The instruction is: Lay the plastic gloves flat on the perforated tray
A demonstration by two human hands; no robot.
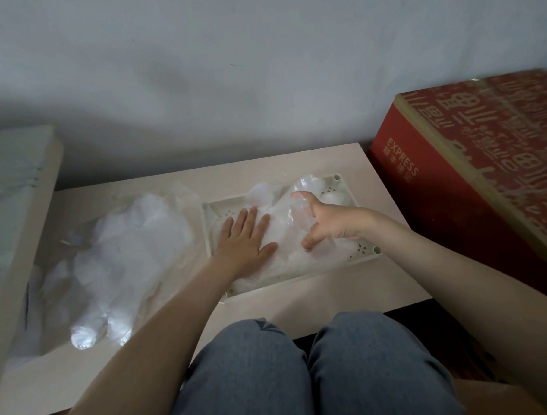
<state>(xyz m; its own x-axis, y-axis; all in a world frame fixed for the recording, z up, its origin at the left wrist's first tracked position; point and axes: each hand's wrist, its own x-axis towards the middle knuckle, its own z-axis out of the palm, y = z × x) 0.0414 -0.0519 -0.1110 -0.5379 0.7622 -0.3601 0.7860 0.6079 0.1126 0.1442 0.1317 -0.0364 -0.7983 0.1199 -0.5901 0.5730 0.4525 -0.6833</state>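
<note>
A cream perforated tray (366, 250) lies on the low table, right of centre. Clear plastic gloves (286, 235) lie crumpled across it, their fingertips puffed up near the far right corner. My left hand (245, 236) presses flat on the gloves over the tray's left half, fingers straight. My right hand (326, 220) is over the tray's middle, spread, thumb down on the plastic and the other fingers raised along a lifted fold. A larger heap of clear gloves (124, 257) sits on the table to the left of the tray.
The pale table (347, 285) stands against a grey wall. A red printed box (471, 180) stands close at the right. A pale board with plastic on it (17, 193) rises at the left. My knees in jeans (304, 372) are at the table's front edge.
</note>
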